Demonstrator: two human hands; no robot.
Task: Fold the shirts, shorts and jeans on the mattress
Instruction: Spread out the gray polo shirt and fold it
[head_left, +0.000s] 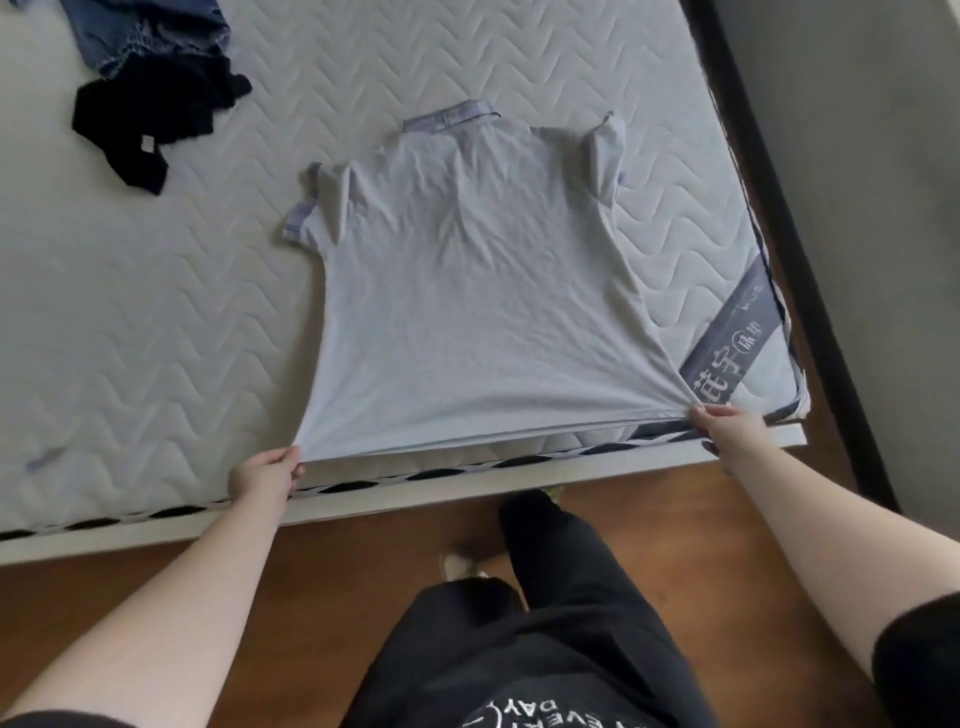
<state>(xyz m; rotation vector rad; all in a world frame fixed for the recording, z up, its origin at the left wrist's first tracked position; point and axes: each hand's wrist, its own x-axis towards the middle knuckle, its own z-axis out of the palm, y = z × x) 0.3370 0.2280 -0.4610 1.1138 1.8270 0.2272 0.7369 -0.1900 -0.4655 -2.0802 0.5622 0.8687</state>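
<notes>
Both hands' grip, left (267, 473) and right (727, 426), apparently pinches shirt (467, 291) hem corners.

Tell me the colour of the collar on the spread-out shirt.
The collar of the pale grey-blue polo shirt is darker lavender-blue; head view.

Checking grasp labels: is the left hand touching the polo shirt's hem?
Touching. The head view shows the left hand pinching the light blue polo shirt at its hem corner.
</notes>
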